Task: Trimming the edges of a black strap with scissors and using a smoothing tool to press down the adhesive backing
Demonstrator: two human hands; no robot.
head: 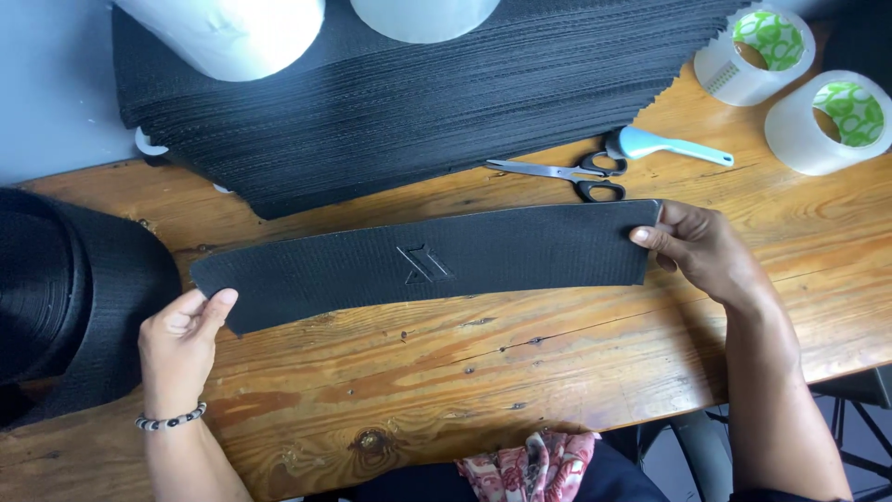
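Observation:
A long curved black foam strip (pixel 427 260) with an embossed emblem at its middle lies just above the wooden table (pixel 520 372), held flat between both hands. My left hand (pixel 181 339) pinches its left end with the thumb on top; a beaded bracelet circles that wrist. My right hand (pixel 706 251) grips the strip's right end, thumb over the top edge.
A large stack of black sheets (pixel 418 93) fills the back, with two white rolls (pixel 232 33) on it. Scissors (pixel 567 175) and a light blue handled tool (pixel 664 146) lie behind the strip. Two clear tape rolls (pixel 827 121) stand at the back right. A black roll (pixel 65 288) sits at the left.

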